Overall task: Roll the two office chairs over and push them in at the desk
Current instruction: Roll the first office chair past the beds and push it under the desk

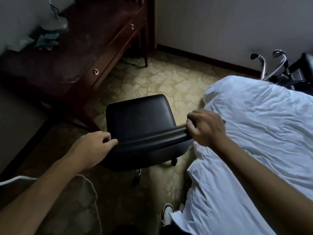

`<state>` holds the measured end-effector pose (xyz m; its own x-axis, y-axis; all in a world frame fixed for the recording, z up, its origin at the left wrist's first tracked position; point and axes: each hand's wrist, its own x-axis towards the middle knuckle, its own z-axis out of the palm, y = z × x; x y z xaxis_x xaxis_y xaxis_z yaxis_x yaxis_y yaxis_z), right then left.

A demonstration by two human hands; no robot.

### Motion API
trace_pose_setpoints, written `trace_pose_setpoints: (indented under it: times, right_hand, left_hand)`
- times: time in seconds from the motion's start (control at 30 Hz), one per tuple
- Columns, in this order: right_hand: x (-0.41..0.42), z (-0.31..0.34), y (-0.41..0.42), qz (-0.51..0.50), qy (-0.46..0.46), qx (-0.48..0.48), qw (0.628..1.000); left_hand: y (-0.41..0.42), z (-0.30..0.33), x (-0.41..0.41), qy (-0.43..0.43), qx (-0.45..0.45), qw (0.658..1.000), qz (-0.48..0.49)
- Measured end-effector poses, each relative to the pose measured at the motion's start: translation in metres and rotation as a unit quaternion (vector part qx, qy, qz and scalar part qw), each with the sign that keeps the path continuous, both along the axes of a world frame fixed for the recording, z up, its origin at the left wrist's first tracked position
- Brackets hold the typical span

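Two hands — left hand (94, 146) and right hand (205, 127) — grip one black leather office chair (140, 119)'s backrest beside one dark wooden desk (81, 53); a second black chair (298, 72) stands well apart.

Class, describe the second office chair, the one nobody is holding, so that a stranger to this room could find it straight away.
Start at the bed with the white cover on the right, and follow it to its far end by the wall. The second chair stands there, black with curved chrome arms. The black chair held by both hands shows no arms.
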<state>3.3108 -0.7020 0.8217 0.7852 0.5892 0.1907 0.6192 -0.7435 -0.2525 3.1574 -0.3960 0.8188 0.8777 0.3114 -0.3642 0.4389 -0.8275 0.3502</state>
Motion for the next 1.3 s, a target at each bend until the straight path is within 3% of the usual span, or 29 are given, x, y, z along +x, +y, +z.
trace_pose_setpoints:
  times: [0.2, 0.47, 0.63, 0.87, 1.07, 1.3]
  right_hand:
    - [0.077, -0.005, 0.003, 0.022, -0.003, 0.005, 1.000]
    - [0.165, -0.003, 0.015, 0.073, -0.004, 0.000, 0.997]
    - [0.221, -0.005, 0.027, 0.102, -0.009, 0.006, 0.995]
    - [0.297, -0.011, 0.038, 0.191, -0.022, 0.054, 0.980]
    - [0.376, -0.010, 0.046, 0.274, -0.022, 0.074, 0.959]
    - [0.451, 0.001, 0.055, 0.362, 0.010, 0.051, 0.931]
  left_hand:
    - [-0.019, 0.006, 0.044, -0.145, -0.001, 0.988, 0.049]
    - [-0.027, 0.001, 0.105, -0.192, -0.011, 0.980, 0.051]
    - [-0.033, 0.001, 0.142, -0.185, 0.002, 0.978, 0.095]
    - [-0.038, 0.003, 0.192, -0.111, -0.076, 0.973, 0.188]
    - [-0.079, -0.005, 0.238, -0.151, 0.006, 0.937, 0.316]
    - [-0.145, 0.007, 0.286, -0.203, 0.078, 0.895, 0.390]
